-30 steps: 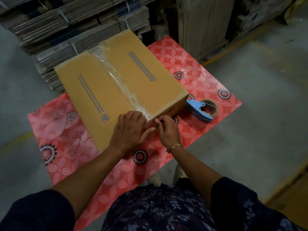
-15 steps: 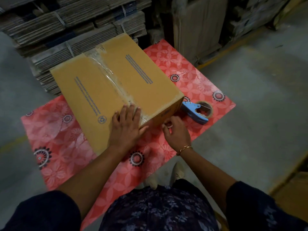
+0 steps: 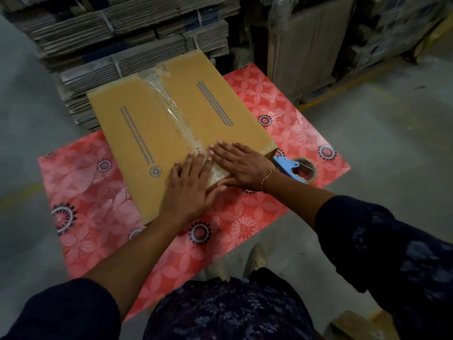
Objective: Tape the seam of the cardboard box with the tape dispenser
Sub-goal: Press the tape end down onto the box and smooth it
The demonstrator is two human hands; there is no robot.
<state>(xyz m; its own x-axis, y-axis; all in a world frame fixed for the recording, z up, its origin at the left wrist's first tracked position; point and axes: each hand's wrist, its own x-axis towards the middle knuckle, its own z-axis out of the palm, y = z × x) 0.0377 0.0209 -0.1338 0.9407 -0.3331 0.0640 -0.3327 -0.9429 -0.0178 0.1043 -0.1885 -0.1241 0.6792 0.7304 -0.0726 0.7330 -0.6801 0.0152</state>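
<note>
A brown cardboard box (image 3: 137, 133) lies on a red flowered table (image 3: 289, 123). Clear tape (image 3: 169, 106) runs along its centre seam from the far edge to the near edge. My left hand (image 3: 188, 187) lies flat on the box top at the near end of the seam, fingers spread. My right hand (image 3: 240, 163) lies flat beside it, across the taped seam near the box's near right corner. Neither hand holds anything. The blue tape dispenser (image 3: 294, 169) with its tape roll lies on the table just right of the box, partly behind my right wrist.
Strapped bundles of flat cardboard (image 3: 117, 33) are stacked behind the table. Upright cardboard sheets (image 3: 304, 50) stand at the back right. Grey concrete floor (image 3: 392, 133) surrounds the table. My shoes (image 3: 255, 258) show under the table's near edge.
My right hand has come up from the box's near side face and now lies flat on the top. My left hand has slid slightly along the seam's near end.
</note>
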